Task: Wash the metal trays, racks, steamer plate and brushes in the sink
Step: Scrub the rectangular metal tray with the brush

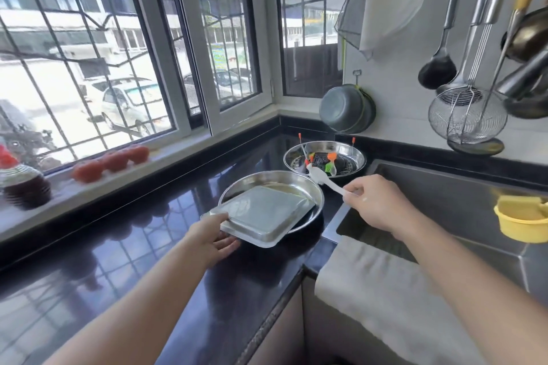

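Left hand [212,241] is gripping the square tray [264,213] edge; tray is lying upside down across the round tray [302,184] on the counter [148,246]. Right hand [376,204] is pinching a white brush [327,184] beside the sink [444,201].

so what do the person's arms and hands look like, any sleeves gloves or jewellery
Both arms are bare along all their visible length: no sleeves show. The left hand and right hand wear no gloves, and no rings, watch or bracelet show at either wrist. No markings are visible.
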Action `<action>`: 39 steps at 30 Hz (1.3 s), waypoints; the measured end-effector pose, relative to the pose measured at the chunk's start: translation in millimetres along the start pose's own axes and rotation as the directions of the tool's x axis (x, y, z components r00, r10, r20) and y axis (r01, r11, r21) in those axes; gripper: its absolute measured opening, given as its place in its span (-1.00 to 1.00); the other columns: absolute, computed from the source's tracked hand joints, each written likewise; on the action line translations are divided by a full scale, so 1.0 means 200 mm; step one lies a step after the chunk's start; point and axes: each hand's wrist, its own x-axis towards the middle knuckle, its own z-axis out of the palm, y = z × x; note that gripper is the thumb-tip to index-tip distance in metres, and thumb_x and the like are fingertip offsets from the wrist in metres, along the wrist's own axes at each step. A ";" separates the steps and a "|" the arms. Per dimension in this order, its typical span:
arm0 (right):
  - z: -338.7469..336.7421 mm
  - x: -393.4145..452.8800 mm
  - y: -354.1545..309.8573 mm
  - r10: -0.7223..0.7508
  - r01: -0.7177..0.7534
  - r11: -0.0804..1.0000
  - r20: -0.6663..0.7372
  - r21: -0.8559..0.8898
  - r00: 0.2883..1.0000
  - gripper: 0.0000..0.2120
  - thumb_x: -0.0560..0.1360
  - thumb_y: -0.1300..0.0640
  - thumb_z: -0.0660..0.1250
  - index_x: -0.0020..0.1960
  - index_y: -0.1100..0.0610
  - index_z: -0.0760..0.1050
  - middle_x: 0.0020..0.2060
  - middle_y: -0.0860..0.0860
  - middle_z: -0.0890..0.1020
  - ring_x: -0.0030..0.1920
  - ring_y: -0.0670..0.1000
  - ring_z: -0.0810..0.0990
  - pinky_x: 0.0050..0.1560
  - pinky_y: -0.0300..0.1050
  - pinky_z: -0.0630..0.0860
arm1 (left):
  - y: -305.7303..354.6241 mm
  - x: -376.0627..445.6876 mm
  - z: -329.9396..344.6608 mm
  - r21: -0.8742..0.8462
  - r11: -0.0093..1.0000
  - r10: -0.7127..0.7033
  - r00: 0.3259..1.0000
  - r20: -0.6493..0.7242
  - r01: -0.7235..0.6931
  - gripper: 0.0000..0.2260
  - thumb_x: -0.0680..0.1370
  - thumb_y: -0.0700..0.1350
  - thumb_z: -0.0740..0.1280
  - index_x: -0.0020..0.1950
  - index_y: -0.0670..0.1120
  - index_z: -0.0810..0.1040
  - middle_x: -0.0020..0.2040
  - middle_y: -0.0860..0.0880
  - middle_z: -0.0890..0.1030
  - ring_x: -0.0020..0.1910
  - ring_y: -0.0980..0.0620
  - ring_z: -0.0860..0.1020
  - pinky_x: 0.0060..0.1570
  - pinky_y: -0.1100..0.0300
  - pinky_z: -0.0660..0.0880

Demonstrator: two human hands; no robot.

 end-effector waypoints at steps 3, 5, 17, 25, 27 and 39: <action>0.00 0.00 0.00 0.001 -0.001 1.000 0.001 0.020 1.000 -0.85 0.62 0.08 0.34 0.10 0.01 0.68 -0.03 0.04 0.69 0.04 0.10 0.61 0.13 0.04 0.56 | 0.02 -0.02 0.02 -0.041 0.998 0.054 0.999 0.010 -0.053 -0.77 0.64 -0.20 0.38 0.29 -0.18 0.52 -0.11 -0.16 0.62 -0.17 -0.08 0.63 -0.24 0.04 0.58; 0.00 0.00 0.00 0.005 -0.005 1.000 0.000 0.029 1.000 -0.85 0.62 0.08 0.34 0.11 0.00 0.68 -0.02 0.04 0.68 0.04 0.09 0.61 0.13 0.03 0.56 | 0.06 -0.01 0.03 -0.123 0.985 0.120 0.993 -0.001 -0.119 -0.78 0.64 -0.25 0.36 0.28 -0.21 0.51 -0.09 -0.17 0.61 -0.17 -0.06 0.61 -0.13 0.04 0.61; -0.19 0.04 0.15 -0.006 0.032 0.985 -0.150 0.168 0.989 -0.88 0.58 0.12 0.39 0.00 -0.02 0.70 -0.22 -0.07 0.65 -0.10 0.06 0.61 -0.05 -0.02 0.51 | 0.29 -0.21 0.39 -0.264 0.923 0.298 0.954 0.037 -0.278 -0.72 0.54 -0.28 0.42 0.26 -0.21 0.56 0.08 -0.22 0.69 0.04 -0.19 0.70 0.14 -0.16 0.64; -0.62 0.01 0.62 0.135 -0.061 0.969 -0.303 0.240 0.944 -0.89 0.58 0.11 0.40 -0.09 -0.01 0.68 -0.53 -0.14 0.47 -0.45 -0.02 0.33 -0.36 -0.15 0.22 | 0.04 -0.29 1.20 0.006 0.966 0.244 0.918 0.313 -0.259 -0.81 0.57 -0.23 0.40 0.18 -0.17 0.54 -0.06 -0.17 0.66 -0.16 -0.12 0.66 -0.21 0.06 0.67; -0.66 -0.02 0.78 0.213 -0.148 0.962 -0.295 0.228 0.931 -0.88 0.57 0.10 0.39 -0.10 -0.02 0.68 -0.54 -0.16 0.49 -0.42 0.01 0.38 -0.31 -0.15 0.28 | -0.10 -0.25 1.42 0.055 0.964 0.221 0.897 0.383 -0.261 -0.86 0.56 -0.28 0.38 0.10 -0.16 0.54 -0.06 -0.17 0.66 -0.17 -0.13 0.66 -0.15 0.04 0.65; -0.38 0.15 1.33 0.332 -0.344 0.939 -0.300 0.015 0.894 -0.77 0.65 0.03 0.24 -0.04 0.05 0.64 -0.48 -0.07 0.41 -0.43 0.01 0.36 -0.38 -0.10 0.20 | -0.68 0.09 2.00 0.295 0.861 0.099 0.704 0.703 -0.415 -0.86 0.57 -0.29 0.43 0.10 -0.13 0.61 -0.04 -0.18 0.74 -0.11 -0.15 0.75 -0.13 -0.07 0.70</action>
